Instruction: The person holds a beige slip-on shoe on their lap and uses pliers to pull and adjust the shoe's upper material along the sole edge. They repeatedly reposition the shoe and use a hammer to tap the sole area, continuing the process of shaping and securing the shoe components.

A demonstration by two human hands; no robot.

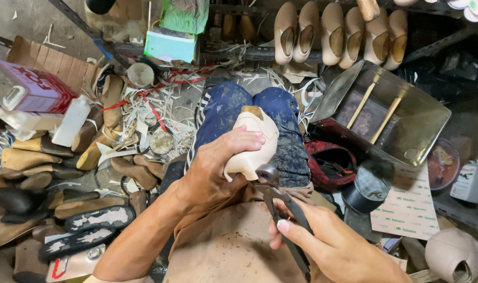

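In the head view, a pale beige leather shoe upper stretched over a last (252,144) is held on the knees, over the dark blue stained trousers (223,112), and this shoe serves as the landmark. The left hand (215,167) is clenched around its near side, fingers lying across the leather. Just below the shoe, the right hand (328,243) is closed on the handles of dark metal lasting pincers (281,204), whose head meets the lower edge of the shoe. A slip of the pincers could be judged likely to tear or mark the thin leather, or to nip the left-hand fingers close by, should the pull be too sharp. The shoe looks smooth, cream-coloured and unfinished, with a tan wooden last top showing at its far end. Beyond the shoe a row of beige shoes (336,34) is racked; left of it, leather offcuts and lasts (113,157) are strewn on the floor.
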